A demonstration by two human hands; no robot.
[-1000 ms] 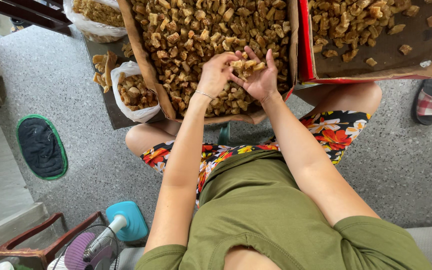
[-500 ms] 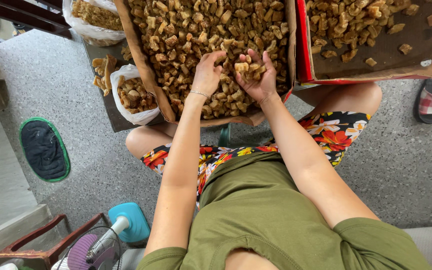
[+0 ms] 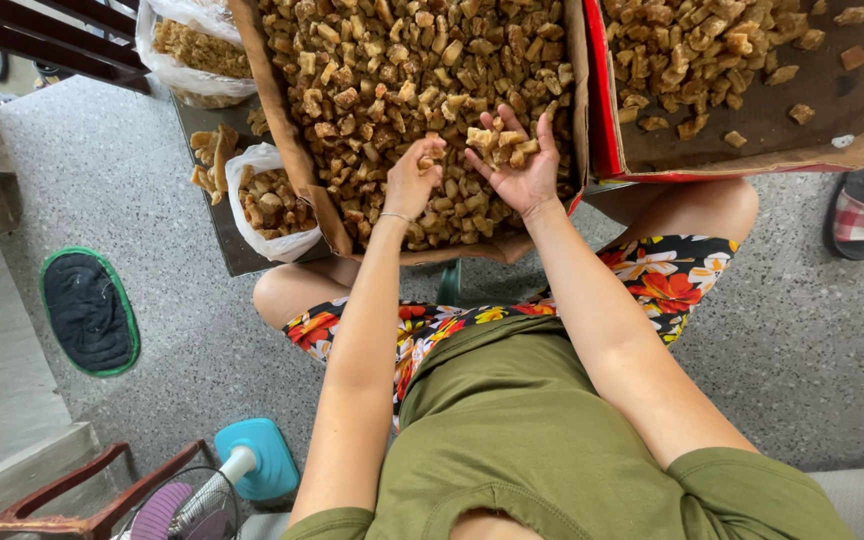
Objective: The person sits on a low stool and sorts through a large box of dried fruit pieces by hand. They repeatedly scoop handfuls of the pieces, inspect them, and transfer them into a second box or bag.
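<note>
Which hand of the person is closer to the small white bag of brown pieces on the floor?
Left. The left hand picks among pieces in the big box, just right of the white bag. The right hand, cupping pieces, is farther right.

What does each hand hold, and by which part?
The right hand holds a heap of brown chunks in its open, upturned palm. The left hand pinches one chunk with its fingertips, over the box.
</note>
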